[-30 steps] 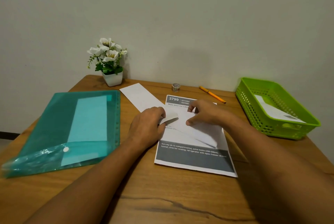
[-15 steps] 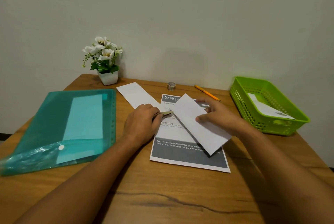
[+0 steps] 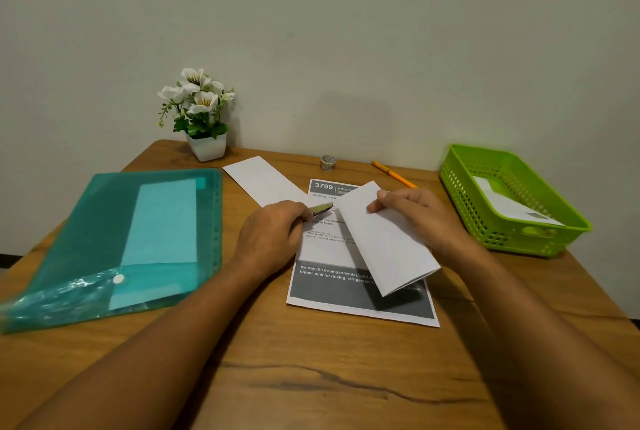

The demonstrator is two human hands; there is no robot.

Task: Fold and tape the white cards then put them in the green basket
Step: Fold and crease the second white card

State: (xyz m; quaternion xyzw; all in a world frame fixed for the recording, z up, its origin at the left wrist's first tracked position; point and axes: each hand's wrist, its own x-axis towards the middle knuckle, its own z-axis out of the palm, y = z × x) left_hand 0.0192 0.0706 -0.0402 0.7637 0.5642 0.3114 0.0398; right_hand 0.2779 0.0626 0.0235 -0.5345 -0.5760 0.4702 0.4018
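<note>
**Seal the folded card before it springs open**

Your right hand (image 3: pixel 415 214) grips the folded card (image 3: pixel 391 249) at its far end and holds it tilted above the printed sheet (image 3: pixel 329 253). The card's near end gapes a little. Your left hand (image 3: pixel 273 235) pinches a short strip of tape (image 3: pixel 320 210) right by the card's far left corner; whether the two touch yet is hard to tell.

The step in hand looks like the taping. Bring the card down flat on the sheet first, so the layers close. Press them shut with your right fingers, then lay the strip across the loose edge, half on each layer. Rub it down from the middle outward so it does not wrinkle.

The green basket (image 3: pixel 502 235) stands well apart at your right, with one card (image 3: pixel 509 204) already inside. An unfolded card (image 3: pixel 263 181) lies flat on the surface (image 3: pixel 311 377) beyond your left hand.
</note>
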